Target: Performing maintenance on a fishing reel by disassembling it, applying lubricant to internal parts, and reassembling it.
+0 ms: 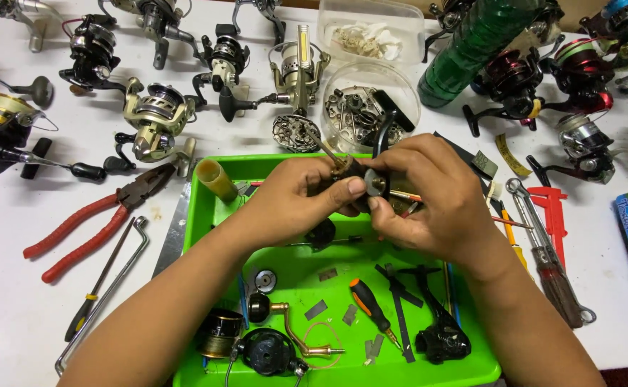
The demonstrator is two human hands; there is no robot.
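Mid-frame above the green tray (206,215), the left hand (292,197) and right hand (435,201) both pinch a small black reel part (357,175). The reel looks well stripped: handle (303,337), spool (219,333) and body (443,337) lie loose at the tray's bottom, unassembled.

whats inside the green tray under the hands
In the green tray lie an orange-handled screwdriver, a brass crank handle, a black reel body, a spool and small grey strips. Both hands, left and right, cover its upper middle.
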